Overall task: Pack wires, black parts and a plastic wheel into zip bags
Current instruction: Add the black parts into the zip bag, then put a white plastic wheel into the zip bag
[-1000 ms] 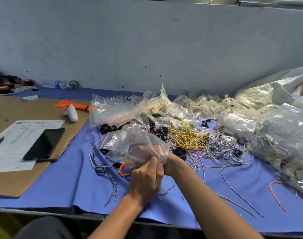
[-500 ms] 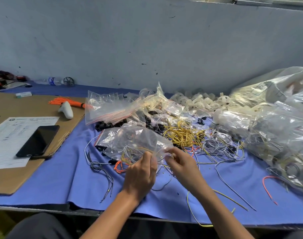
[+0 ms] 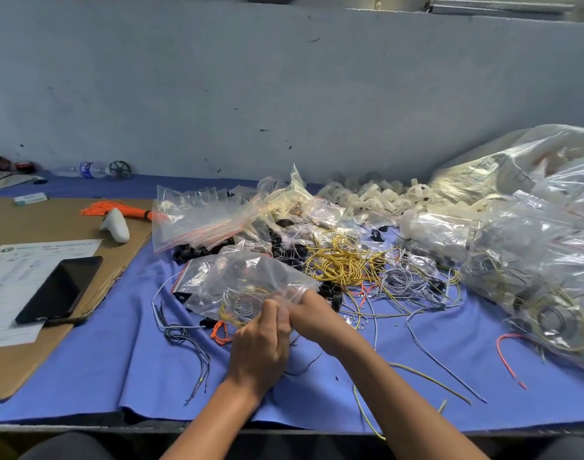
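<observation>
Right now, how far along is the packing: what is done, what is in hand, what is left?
Done: filled bags piled on the right. In hand: the left hand and right hand grip the mouth of a zip bag holding wires. Left: loose yellow wires, black parts, white plastic pieces and empty bags.

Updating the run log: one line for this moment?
left hand pinches zip bag | right hand pinches bag mouth | wires inside
</observation>
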`<action>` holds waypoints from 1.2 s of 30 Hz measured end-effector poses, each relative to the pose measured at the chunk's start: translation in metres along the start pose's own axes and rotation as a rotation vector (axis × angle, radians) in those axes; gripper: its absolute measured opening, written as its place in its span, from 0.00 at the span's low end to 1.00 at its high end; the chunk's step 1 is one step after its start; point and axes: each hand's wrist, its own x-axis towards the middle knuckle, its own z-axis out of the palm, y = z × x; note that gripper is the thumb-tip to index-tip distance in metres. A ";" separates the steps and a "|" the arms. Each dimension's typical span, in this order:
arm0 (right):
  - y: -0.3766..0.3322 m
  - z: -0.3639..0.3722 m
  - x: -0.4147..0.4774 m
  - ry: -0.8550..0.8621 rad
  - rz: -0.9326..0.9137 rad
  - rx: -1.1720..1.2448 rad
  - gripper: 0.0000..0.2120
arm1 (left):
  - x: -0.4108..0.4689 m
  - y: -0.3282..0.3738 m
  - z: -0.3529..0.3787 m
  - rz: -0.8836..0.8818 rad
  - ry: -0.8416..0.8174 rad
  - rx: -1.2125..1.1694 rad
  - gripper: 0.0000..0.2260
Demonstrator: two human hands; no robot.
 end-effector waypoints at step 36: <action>-0.159 -0.092 -0.044 0.151 -0.805 -1.174 0.13 | 0.155 0.055 -0.194 -0.406 -0.547 -0.050 0.11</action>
